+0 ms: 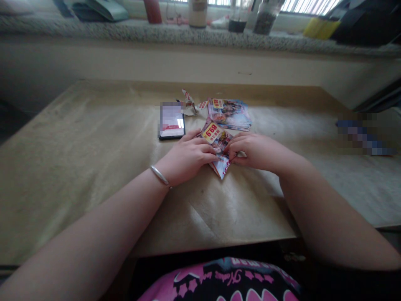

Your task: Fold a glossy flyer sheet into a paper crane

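Two hands (186, 158) (255, 151) pinch a folded paper flyer (216, 138).

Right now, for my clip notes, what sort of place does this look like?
Probably a home kitchen or similar domestic room: a speckled stone counter holds jars beneath a bright window, and a paper-covered table carries a phone and glossy flyers.
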Tool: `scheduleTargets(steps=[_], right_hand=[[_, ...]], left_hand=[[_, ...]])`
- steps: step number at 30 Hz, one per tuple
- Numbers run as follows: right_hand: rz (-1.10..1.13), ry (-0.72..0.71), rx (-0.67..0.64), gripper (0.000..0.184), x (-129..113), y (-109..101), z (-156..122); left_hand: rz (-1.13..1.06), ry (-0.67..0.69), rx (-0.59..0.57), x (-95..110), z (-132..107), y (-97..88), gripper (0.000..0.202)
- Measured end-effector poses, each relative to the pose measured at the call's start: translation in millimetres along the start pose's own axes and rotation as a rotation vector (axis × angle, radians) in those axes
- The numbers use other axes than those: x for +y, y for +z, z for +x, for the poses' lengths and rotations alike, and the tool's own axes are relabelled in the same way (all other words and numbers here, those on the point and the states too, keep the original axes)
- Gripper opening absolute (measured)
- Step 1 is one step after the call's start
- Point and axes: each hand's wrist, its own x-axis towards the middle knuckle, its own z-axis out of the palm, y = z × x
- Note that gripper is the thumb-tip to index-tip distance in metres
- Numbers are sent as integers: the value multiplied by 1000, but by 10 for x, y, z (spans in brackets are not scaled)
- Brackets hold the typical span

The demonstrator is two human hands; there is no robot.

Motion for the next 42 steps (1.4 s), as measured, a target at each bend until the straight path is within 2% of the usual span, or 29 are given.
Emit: scheduleTargets(steps=[9,16,20,26,34,42], right_hand=[[53,31,10,10,25,47,5],[16,74,-3,11,10,39,2],[6,92,15,12,5,42,3],[42,65,40,12,97,91,9],[60,53,101,10,110,94,6],[103,-32,145,9,144,103,32]], left_hand=[[-46,93,-23,-12,18,-27,25],[-41,-1,-58,87,-12,-74,27],[-18,41,-60,73,-1,-72,30],[-106,168,-60,52,4,-81,25],[-203,172,-87,56,-9,-97,26],[-194,144,-70,52,16,-42,25]])
